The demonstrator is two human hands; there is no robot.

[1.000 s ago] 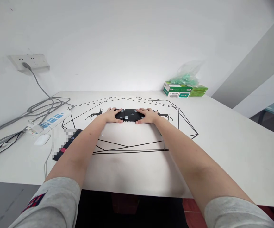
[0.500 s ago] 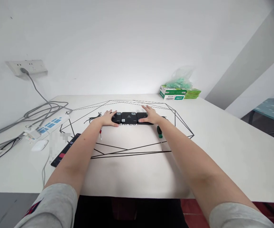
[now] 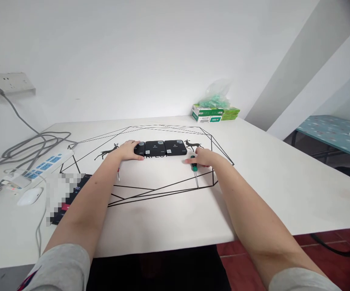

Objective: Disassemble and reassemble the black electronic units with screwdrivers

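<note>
Three flat black boxes lie side by side on the white table: a left one point(image 3: 139, 148), a middle one point(image 3: 155, 148) and a right one point(image 3: 175, 147). My left hand point(image 3: 129, 150) rests with spread fingers on the left box and covers part of it. To the right of the row, my right hand point(image 3: 203, 157) is at the handle of a green and black screwdriver point(image 3: 195, 166), its thumb and fingers on either side of it. The screwdriver's shaft points towards me. A small red-handled tool point(image 3: 118, 173) lies beside my left forearm, partly hidden.
At the left are a power strip point(image 3: 46, 167), grey cables point(image 3: 46, 141), a white earphone case point(image 3: 30, 196) and a phone point(image 3: 72, 198), partly blurred out. Green and white boxes point(image 3: 207, 113) with a plastic bag point(image 3: 216, 97) stand at the back right.
My right hand has left the right black box and moved towards me to the screwdriver handle. My left hand stays on the left box. The view has turned to the right.
</note>
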